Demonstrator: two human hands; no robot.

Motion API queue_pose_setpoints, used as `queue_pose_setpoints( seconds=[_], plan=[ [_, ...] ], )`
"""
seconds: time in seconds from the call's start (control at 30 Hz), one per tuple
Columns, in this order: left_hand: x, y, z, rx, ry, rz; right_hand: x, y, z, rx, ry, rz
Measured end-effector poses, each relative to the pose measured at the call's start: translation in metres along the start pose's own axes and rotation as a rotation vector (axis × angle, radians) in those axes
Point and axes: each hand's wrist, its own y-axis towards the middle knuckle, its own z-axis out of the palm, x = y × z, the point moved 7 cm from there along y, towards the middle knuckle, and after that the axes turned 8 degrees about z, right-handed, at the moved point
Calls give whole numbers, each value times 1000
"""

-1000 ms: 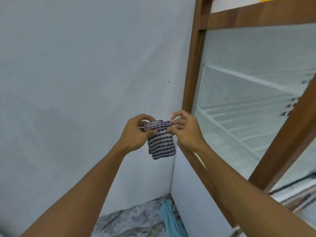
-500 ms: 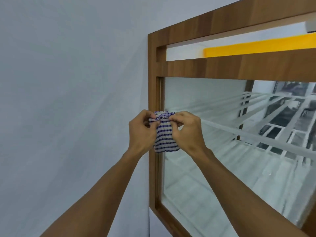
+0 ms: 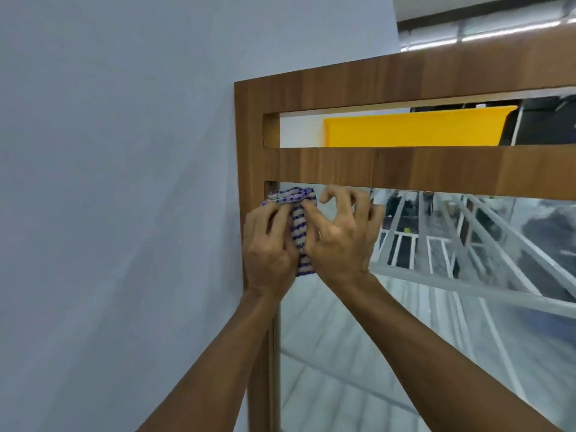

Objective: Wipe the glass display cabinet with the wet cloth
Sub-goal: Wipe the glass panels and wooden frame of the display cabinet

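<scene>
A blue-and-white striped cloth (image 3: pixel 298 226) is bunched between both my hands at the top left corner of the cabinet's glass pane (image 3: pixel 389 338). My left hand (image 3: pixel 269 247) grips the cloth's left side, over the wooden frame (image 3: pixel 252 151). On the cloth's right edge my right hand (image 3: pixel 339 241) pinches with thumb and forefinger, its other fingers spread against the glass. The cloth's top reaches the wooden crossbar (image 3: pixel 405 166). Most of the cloth is hidden by my hands.
A pale grey wall (image 3: pixel 124 182) runs along the left, meeting the cabinet's side. A yellow panel (image 3: pixel 405 130) shows through the upper slot. White shelf rails (image 3: pixel 467 244) appear in or behind the glass.
Both hands have lifted the cloth from low beside the cabinet up to the pane's top left corner. The view has tilted upward, and my right fingers have spread.
</scene>
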Motion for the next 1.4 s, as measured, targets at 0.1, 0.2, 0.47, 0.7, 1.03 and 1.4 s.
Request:
queue_pose_setpoints(
  seconds=[0.1, 0.2, 0.47, 0.7, 1.03, 1.4],
  plan=[
    [-10, -21, 19, 175, -106, 79, 1, -1, 2, -20, -39, -1],
    [-12, -22, 31, 244, -157, 34, -4, -10, -7, -24, -14, -77],
    [-58, -7, 55, 212, -210, 68, -66, -19, -38, 199, -391, -33],
    [-25, -11, 48, 139, -116, -129, -65, -23, -33, 239, -433, -31],
    [-48, -9, 52, 172, -103, -98, -85, -30, -52, 234, -433, -62],
    [-129, -5, 65, 160, -160, -84, -143, -34, -107, 243, -484, -56]
  ],
)
